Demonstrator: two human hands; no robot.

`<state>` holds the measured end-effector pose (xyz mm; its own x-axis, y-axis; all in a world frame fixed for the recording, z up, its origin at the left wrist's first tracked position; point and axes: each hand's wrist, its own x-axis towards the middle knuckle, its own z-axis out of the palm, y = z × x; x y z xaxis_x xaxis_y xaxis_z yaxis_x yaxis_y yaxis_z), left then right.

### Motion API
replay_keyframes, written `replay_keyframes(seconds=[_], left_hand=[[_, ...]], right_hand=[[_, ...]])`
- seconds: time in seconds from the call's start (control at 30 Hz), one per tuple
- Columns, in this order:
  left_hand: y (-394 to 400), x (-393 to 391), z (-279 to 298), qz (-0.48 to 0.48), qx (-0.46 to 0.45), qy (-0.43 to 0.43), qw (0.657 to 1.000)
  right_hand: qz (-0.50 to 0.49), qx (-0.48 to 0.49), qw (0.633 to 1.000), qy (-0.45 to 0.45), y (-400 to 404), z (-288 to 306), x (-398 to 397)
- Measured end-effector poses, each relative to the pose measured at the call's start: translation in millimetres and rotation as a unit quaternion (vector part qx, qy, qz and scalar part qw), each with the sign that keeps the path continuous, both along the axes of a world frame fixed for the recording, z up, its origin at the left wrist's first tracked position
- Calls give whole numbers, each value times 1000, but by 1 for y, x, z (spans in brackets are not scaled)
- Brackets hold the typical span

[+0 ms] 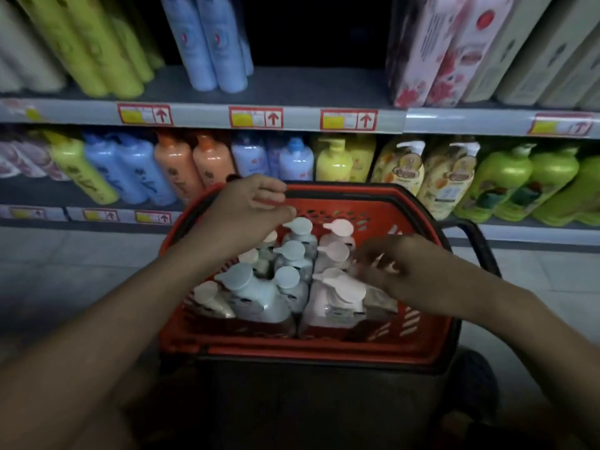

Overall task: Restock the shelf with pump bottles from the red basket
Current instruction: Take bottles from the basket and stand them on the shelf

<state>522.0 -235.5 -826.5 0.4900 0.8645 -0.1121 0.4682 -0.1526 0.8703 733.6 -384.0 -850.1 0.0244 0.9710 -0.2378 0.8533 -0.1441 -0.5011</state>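
Note:
A red basket (418, 332) stands in front of me, packed with several upright pump bottles. Pale blue pump bottles (259, 297) fill its left side and pale pink pump bottles (337, 303) its right side. My left hand (246, 209) hovers over the far left of the basket, fingers spread, its fingertips just above a blue pump head (300, 227). My right hand (386, 267) is blurred, its fingers curled over the pink pump heads on the right. Neither hand visibly holds a bottle.
The upper shelf (292, 86) has a dark gap between the tall blue bottles (207, 43) and the pink floral packs (454, 50). The lower shelf holds orange bottles (194, 164), yellow pump bottles (334, 160) and green bottles (506, 180). A black basket handle (477, 245) arcs at right.

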Motion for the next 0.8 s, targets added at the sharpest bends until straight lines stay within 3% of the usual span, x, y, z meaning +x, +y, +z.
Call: replay_keyframes(seconds=[0.07,0.2,0.33,0.47,0.53,0.67,0.8], left_hand=[[0,5,0,-23,1,-2,1000],[-1,6,1,-51,27,-2,998],[-4,7,-4,-70,32,-4,997],[-4,15,-13,-105,37,-5,994],[-5,20,-21,-113,31,-2,993],[-10,31,-31,-141,24,13,990],[-13,47,-33,-168,31,7,985]], right_hand=[[34,-81,996,24,1,-7,-5],[75,-111,991,-2,5,-20,-5],[16,-144,989,42,17,-19,30],[-78,-90,991,67,28,-34,60],[-69,-91,993,20,30,-45,62],[-25,-212,975,-57,22,-87,41],[10,-150,972,-181,11,-122,22]])
